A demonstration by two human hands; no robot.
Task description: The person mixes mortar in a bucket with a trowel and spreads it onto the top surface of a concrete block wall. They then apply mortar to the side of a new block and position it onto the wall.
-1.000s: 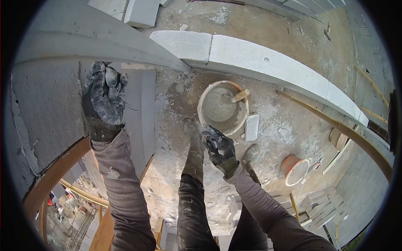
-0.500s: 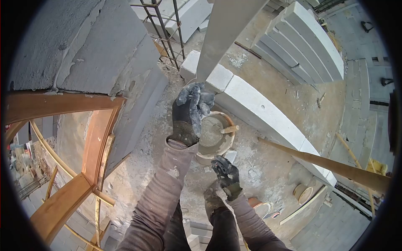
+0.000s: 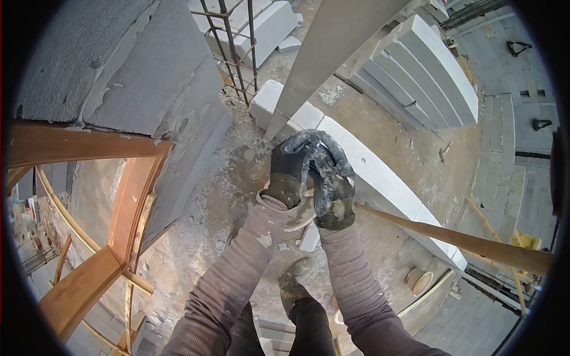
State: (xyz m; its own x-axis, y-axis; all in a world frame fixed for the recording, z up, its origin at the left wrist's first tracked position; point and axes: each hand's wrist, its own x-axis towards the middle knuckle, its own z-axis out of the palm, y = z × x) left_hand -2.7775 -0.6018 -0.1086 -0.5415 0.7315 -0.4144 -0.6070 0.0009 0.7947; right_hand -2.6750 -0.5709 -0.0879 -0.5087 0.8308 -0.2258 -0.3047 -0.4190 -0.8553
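Note:
My left hand (image 3: 291,169), in a grey-black glove caked with pale mortar, meets my right hand (image 3: 333,187) in front of me. The right one wears a matching glove. Both sets of fingers are curled and pressed together; anything between them is hidden. A thin line, string or wire, shows just above the left fingers near the foot of a grey beam (image 3: 332,56). Under the hands sits a bucket (image 3: 301,221), mostly covered by the gloves and wrists. Just past my fingers runs a low wall of white blocks (image 3: 371,160).
At left stand a grey block wall (image 3: 154,77) and a brown wooden frame (image 3: 133,207). A steel rebar cage (image 3: 234,53) rises ahead. Stacked white blocks (image 3: 421,77) stand at upper right. A wooden pole (image 3: 457,234) crosses the low wall. A small round container (image 3: 418,280) lies lower right.
My right hand has moved up from beside the bucket to meet the left. My left hand has shifted slightly right and down. Together they now cover most of the bucket.

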